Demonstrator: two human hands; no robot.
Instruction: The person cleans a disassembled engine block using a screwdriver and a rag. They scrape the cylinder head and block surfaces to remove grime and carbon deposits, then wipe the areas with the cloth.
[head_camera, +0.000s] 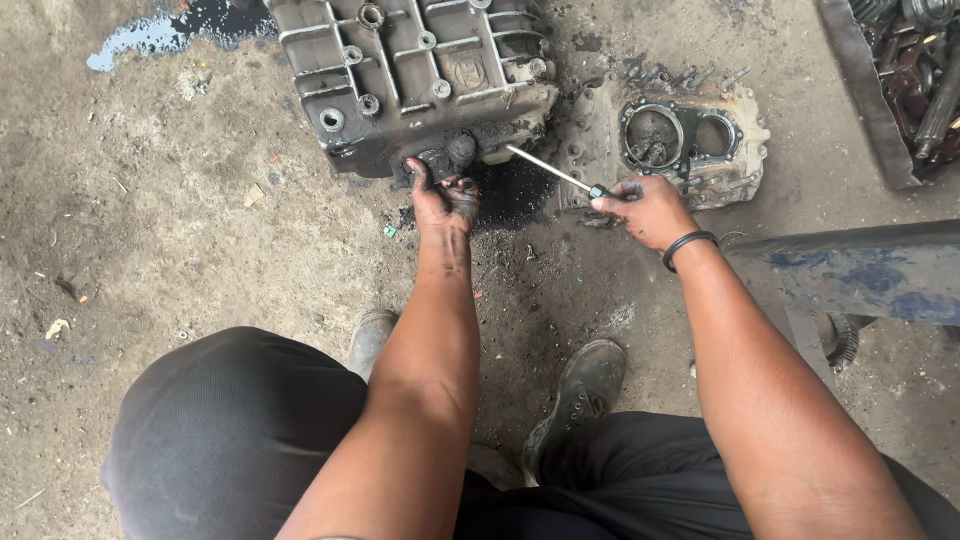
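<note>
Gearbox casing (420, 75): a large ribbed metal housing, grey and caked with black grease, is lying on the dirt floor (150, 230) at the top middle of the view; bolt bosses and round holes are showing across its upper face.
Near edge of casing: a dark, greasy fitting (450, 155) is sticking out of the lower edge, facing the person.
Left hand (443, 200): blackened with oil, it is reaching up to that fitting, fingers curled against it and touching it; whether it is fully gripping cannot be told.
Right hand (648, 208): closed around the handle of a screwdriver (555, 172), a black band sitting on the wrist.
Screwdriver: its thin bright shaft is slanting up and left, the tip pointing at the casing's lower right corner, just beside the fitting.
Oil patch (515, 195): black wet ground is spreading under the casing's near edge, between the two hands.
Cover plate (690, 140): a second, paler part with two round openings is lying just right of the casing, near the right hand.
Right side: a blue-stained metal beam (860, 270) is crossing close behind the right forearm; a tray of parts (905, 80) is sitting in the top right corner.
Left side: bare dirt is stretching wide, with a puddle (150, 35) at the top left.
Near the person: two worn boots (585, 390) are planted below the hands.
</note>
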